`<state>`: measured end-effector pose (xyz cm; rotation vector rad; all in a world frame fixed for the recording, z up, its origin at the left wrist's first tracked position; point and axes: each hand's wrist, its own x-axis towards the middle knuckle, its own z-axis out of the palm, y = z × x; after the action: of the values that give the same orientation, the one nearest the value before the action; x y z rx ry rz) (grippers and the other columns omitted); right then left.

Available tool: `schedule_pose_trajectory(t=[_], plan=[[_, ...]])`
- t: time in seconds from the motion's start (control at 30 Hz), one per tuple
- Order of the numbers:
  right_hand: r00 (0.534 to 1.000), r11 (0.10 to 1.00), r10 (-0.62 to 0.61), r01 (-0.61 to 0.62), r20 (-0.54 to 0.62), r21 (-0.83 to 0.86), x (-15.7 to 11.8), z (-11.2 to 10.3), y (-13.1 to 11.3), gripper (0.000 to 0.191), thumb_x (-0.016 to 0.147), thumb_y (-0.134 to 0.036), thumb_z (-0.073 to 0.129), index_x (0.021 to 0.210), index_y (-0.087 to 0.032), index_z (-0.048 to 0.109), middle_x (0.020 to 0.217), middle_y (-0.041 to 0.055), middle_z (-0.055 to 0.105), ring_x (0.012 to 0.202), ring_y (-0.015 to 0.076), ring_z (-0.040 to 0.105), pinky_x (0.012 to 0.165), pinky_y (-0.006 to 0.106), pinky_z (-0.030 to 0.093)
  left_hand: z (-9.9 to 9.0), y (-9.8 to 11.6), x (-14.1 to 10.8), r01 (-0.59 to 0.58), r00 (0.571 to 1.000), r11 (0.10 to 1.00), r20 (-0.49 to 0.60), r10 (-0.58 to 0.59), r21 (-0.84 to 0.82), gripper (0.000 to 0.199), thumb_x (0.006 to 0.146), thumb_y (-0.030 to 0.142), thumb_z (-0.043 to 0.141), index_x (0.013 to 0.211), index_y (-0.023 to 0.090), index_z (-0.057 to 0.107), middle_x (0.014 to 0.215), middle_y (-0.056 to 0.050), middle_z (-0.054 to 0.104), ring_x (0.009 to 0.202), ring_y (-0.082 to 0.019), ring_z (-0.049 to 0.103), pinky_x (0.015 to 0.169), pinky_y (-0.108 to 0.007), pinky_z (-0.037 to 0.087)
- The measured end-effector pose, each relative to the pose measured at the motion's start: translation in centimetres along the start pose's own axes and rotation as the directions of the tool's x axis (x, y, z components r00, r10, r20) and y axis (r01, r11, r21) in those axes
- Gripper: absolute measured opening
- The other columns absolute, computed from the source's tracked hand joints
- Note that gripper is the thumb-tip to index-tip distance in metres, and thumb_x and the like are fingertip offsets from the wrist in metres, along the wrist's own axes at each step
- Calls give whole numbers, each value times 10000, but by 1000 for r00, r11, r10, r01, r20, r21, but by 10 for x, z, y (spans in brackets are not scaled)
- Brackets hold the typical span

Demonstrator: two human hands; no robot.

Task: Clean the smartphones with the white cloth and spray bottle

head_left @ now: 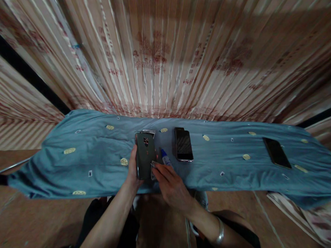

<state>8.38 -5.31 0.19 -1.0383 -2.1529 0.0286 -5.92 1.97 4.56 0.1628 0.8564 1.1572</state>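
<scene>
A dark green smartphone (145, 154) is gripped along its left side by my left hand (133, 170), its back and camera cluster facing up. Pinched in the fingers of my right hand (171, 184) is a small greyish cloth (152, 173), which touches the phone's back near the lower right edge. Just beyond my right fingers lies a small tube or bottle with a blue cap (163, 153), partly hidden by the hand. Behind the phone's top edge a silvery flat object (152, 131) peeks out; most of it is covered.
To the right lie two overlapping dark phones (184, 146), and farther right another black phone (277, 153). They rest on a narrow table with a teal patterned cloth (219, 154). A striped curtain (162, 57) hangs behind it.
</scene>
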Motion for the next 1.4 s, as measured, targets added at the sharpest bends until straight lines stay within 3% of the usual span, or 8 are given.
schedule_pose_trajectory(t=[0.1, 0.27, 0.43, 0.63, 0.87, 1.03, 1.27, 1.4], plan=[[999, 999, 32, -32, 17, 8, 3, -1, 7, 495, 971, -57, 438, 1456, -83, 539, 1363, 189, 655, 1285, 258, 583, 1092, 429, 553, 2, -8, 1, 11, 1000, 1000, 15, -12, 8, 501, 1019, 445, 418, 878, 90, 742, 715, -101, 771, 553, -176, 699, 577, -264, 590], [993, 993, 113, -114, 36, 8, 7, -1, 20, 538, 969, -47, 404, 1486, -133, 526, 1349, 176, 660, 1252, 260, 604, 1086, 451, 550, 3, -17, 2, 20, 999, 999, -27, -21, -32, 386, 998, 397, 507, 1088, 114, 753, 752, -43, 787, 577, -154, 705, 673, -247, 603], [986, 986, 164, -164, -16, -14, 11, 0, 33, 500, 983, -66, 388, 1438, -132, 582, 1334, 181, 667, 1246, 268, 603, 1088, 480, 544, 14, -20, -6, 67, 995, 998, -71, -67, -1, 414, 1009, 385, 488, 1227, 121, 721, 850, -57, 812, 775, -213, 769, 812, -304, 618], [973, 974, 225, -226, -48, -8, 16, 0, 47, 515, 981, -76, 384, 1456, -153, 568, 1359, 183, 651, 1270, 278, 593, 1091, 517, 530, 21, -27, -10, 118, 993, 993, -3, -119, -26, 481, 1030, 391, 430, 1330, 105, 673, 1005, -92, 815, 920, -235, 771, 925, -331, 591], [986, 987, 161, -160, -32, 12, 20, -3, 32, 552, 970, -53, 393, 1496, -167, 519, 1411, 168, 627, 1316, 265, 570, 1125, 506, 510, 18, -26, -6, 119, 993, 992, -17, -120, -33, 470, 1026, 409, 459, 1268, 92, 707, 978, -98, 811, 857, -210, 771, 875, -301, 600], [983, 984, 177, -179, -52, -19, 22, -6, 30, 499, 981, -61, 382, 1431, -138, 584, 1370, 176, 650, 1283, 267, 593, 1107, 501, 529, 18, -27, -8, 149, 989, 988, -4, -149, -33, 498, 1048, 409, 394, 1250, 86, 714, 952, -107, 808, 847, -218, 771, 844, -309, 610], [993, 993, 114, -114, -24, -5, 21, -3, 15, 507, 985, -57, 375, 1445, -148, 567, 1383, 160, 646, 1317, 256, 569, 1119, 489, 525, 19, -23, -9, 182, 983, 974, 43, -178, -132, 559, 1054, 463, 358, 1334, 78, 653, 959, -108, 792, 861, -199, 767, 832, -290, 618], [996, 996, 84, -85, -28, -22, 25, -3, 15, 517, 975, -40, 377, 1453, -126, 557, 1407, 160, 630, 1346, 247, 550, 1137, 453, 512, 21, -25, -9, 175, 984, 975, 7, -176, -139, 521, 1059, 408, 383, 1393, 76, 607, 1017, -110, 796, 910, -191, 768, 901, -279, 598]])
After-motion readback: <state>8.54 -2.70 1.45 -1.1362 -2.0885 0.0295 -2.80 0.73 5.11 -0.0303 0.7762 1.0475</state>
